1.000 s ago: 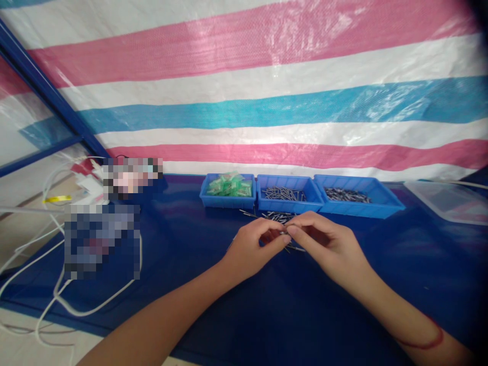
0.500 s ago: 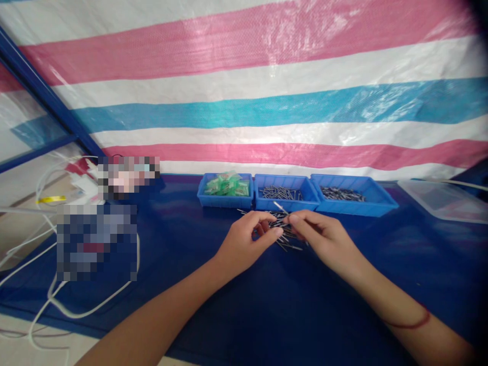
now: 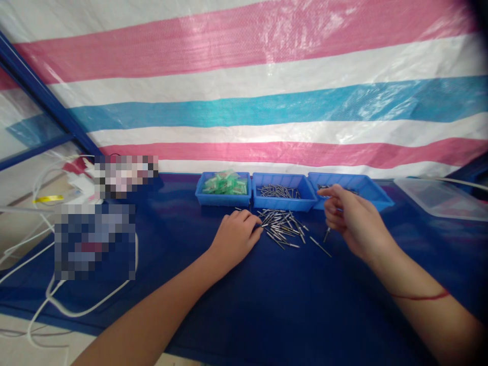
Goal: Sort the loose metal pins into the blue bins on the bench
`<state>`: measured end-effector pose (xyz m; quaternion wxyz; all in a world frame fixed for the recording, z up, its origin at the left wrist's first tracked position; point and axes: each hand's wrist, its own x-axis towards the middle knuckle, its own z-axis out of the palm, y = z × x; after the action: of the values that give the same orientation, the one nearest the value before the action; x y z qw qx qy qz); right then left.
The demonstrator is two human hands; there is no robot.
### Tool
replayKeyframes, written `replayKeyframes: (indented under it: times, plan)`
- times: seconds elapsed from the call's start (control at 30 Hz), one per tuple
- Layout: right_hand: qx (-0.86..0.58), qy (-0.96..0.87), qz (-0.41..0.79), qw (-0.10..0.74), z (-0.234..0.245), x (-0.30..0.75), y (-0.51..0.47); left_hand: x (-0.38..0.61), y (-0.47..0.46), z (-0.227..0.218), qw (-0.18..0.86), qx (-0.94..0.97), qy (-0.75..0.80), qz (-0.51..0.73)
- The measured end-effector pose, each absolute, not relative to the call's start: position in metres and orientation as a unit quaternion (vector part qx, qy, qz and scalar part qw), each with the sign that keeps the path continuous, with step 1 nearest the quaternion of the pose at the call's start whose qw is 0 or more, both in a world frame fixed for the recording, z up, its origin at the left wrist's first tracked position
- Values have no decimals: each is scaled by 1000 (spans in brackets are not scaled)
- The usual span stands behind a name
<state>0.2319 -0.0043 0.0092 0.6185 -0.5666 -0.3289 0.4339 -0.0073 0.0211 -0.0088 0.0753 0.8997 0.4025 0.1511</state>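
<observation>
A loose pile of blind rivets (image 3: 280,226) lies on the dark blue table in front of the bins. At its left edge, my left hand (image 3: 236,231) rests low with the thumb and forefinger closed on a rivet end. My right hand (image 3: 356,218) is raised in front of the right blue bin (image 3: 375,195), fingers curled and forefinger near the thumb. What it holds, if anything, is hidden. A rivet (image 3: 327,234) shows just below its curled fingers; I cannot tell if it touches them. Another single rivet (image 3: 321,246) lies right of the pile.
The middle blue bin (image 3: 284,204) holds more rivets. Green packets (image 3: 224,184) fill the left bin (image 3: 223,200). A clear plastic lid (image 3: 438,198) lies far right. White cables (image 3: 76,312) run along the left, and a striped plastic sheet (image 3: 244,112) hangs behind.
My hands have parted: the right, which held a rivet over the pile, has moved right and up toward the right bin. My left has turned palm down at the pile's left edge.
</observation>
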Motion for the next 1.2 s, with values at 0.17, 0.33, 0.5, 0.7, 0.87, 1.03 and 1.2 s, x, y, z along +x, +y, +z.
replayKeyframes:
  times: [0.17,0.33,0.5,0.7,0.87,1.03,1.2]
  plan:
    - [-599,-516,352,500,3,211,-14,-7,22,-12,3,902,410,133]
    - [-563,-696,227,383,0,191,-24,-3,15,-6,1,910,380,166]
    - [-515,-738,257,352,1,182,-28,-1,8,3,161,881,332,295]
    - [-482,-694,380,376,-2,177,-30,2,5,2,419,712,366,428]
    - [-473,-672,415,392,-3,174,-32,4,5,1,486,665,369,431]
    - [-484,-647,438,394,0,172,-32,4,4,1,505,657,360,428]
    - [-494,-627,428,424,1,173,-31,3,5,3,483,674,351,435]
